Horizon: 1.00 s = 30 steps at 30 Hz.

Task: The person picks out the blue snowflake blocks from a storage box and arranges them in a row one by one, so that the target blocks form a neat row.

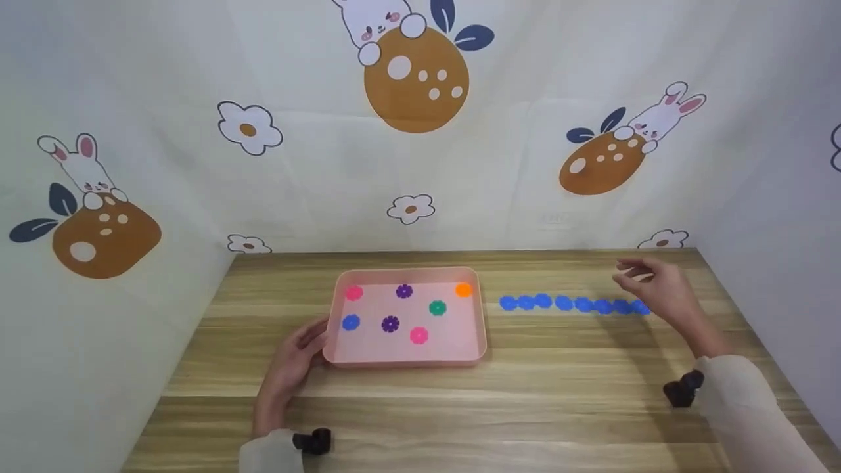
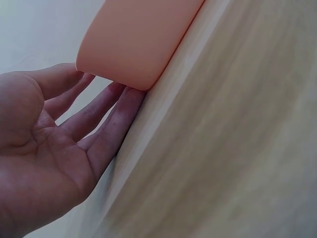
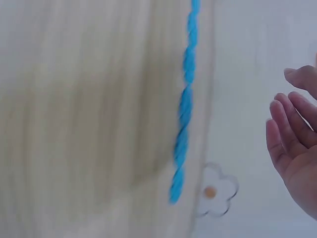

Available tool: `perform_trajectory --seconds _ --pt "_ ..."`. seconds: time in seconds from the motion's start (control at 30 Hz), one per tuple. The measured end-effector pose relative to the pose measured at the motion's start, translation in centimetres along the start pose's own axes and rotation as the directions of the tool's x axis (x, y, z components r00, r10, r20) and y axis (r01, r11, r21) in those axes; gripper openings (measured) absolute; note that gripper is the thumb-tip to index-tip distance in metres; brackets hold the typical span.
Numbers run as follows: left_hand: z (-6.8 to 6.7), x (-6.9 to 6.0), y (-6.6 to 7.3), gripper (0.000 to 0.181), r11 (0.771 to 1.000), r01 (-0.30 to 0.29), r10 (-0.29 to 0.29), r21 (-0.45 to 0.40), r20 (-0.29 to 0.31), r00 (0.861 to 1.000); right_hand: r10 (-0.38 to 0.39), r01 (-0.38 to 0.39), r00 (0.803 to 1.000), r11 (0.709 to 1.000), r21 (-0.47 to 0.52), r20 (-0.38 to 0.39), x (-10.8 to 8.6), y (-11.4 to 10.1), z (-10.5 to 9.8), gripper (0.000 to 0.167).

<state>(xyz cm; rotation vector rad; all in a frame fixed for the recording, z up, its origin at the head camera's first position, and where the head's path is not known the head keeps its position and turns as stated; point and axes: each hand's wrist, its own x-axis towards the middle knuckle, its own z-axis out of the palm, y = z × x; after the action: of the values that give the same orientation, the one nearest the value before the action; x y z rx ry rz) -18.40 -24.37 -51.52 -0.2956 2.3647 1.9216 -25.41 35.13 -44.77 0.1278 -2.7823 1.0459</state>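
Note:
My left hand (image 1: 297,360) is at the left side of a pink tray (image 1: 407,362). In the left wrist view, its fairly straight fingers (image 2: 106,116) touch the outside of the tray wall, with the thumb near the rim. Several flower-shaped plastic discs lie apart inside: pink (image 1: 419,336), purple (image 1: 390,324), green (image 1: 437,307), orange (image 1: 463,290) and blue (image 1: 351,322). Right of the tray runs a row of blue flower discs (image 1: 564,303). Above its right end hovers my right hand (image 1: 660,289), fingers loosely bent and nothing between them; it partly hides the last disc.
A wood-grain table (image 1: 460,420) carries everything, its far edge meeting a pale curtain (image 1: 315,184) printed with rabbits, fruit and flowers. Similar pale hangings close off both sides. Small gaps show between some discs in the blue row.

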Motion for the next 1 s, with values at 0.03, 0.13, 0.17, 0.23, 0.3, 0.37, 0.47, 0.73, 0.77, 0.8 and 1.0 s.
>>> perform_trajectory --seconds 0.03,0.13,0.17,0.23,0.3,0.37,0.47,0.73,0.77,0.8,1.0 --pt "0.0 0.0 0.0 0.043 1.0 0.003 -0.003 0.001 0.005 1.0 -0.015 0.015 1.0 1.0 0.012 -0.003 0.1 -0.8 0.2 0.046" --pt "-0.1 -0.1 0.2 0.043 1.0 0.007 -0.007 0.006 0.006 1.0 -0.064 0.064 0.998 0.997 0.034 -0.01 0.2 -3.0 1.0 0.04" --pt "-0.2 -0.1 0.3 0.043 1.0 0.006 -0.006 0.007 0.005 1.0 -0.078 0.079 0.997 0.996 0.041 -0.008 0.3 -3.7 1.3 0.038" --pt "-0.3 -0.1 0.3 0.044 1.0 0.009 -0.009 0.013 0.005 1.0 -0.107 0.106 0.994 0.993 0.056 0.002 0.4 -4.9 2.1 0.035" --pt "-0.4 -0.1 0.3 0.044 1.0 0.01 -0.01 0.015 0.001 1.0 -0.13 0.128 0.991 0.989 0.076 0.016 0.6 -5.9 2.9 0.033" --pt "-0.5 -0.1 0.2 0.044 1.0 0.01 -0.01 0.008 -0.002 1.0 -0.153 0.15 0.988 0.985 0.082 0.036 0.7 -6.7 3.7 0.03" --pt "-0.4 0.0 0.0 0.043 1.0 0.009 -0.009 -0.007 0.0 1.0 -0.18 0.174 0.981 0.981 0.088 0.072 1.1 -8.0 4.8 0.027" --pt "0.2 0.2 -0.1 0.043 0.999 -0.007 0.008 -0.043 0.027 1.0 -0.296 0.273 0.938 0.952 0.141 0.18 1.3 -12.2 6.6 0.024" --pt "0.2 0.2 -0.1 0.043 0.999 -0.01 0.011 -0.046 0.027 1.0 -0.309 0.284 0.934 0.947 0.153 0.179 1.3 -12.8 6.8 0.024" --pt "0.2 0.2 -0.1 0.043 0.999 -0.01 0.012 -0.048 0.024 1.0 -0.319 0.291 0.931 0.942 0.166 0.178 1.3 -13.4 7.1 0.025" --pt "0.2 0.1 -0.1 0.043 1.0 0.022 -0.022 -0.017 0.001 1.0 -0.368 0.327 0.911 0.92 0.217 0.189 1.5 -16.9 9.0 0.028"
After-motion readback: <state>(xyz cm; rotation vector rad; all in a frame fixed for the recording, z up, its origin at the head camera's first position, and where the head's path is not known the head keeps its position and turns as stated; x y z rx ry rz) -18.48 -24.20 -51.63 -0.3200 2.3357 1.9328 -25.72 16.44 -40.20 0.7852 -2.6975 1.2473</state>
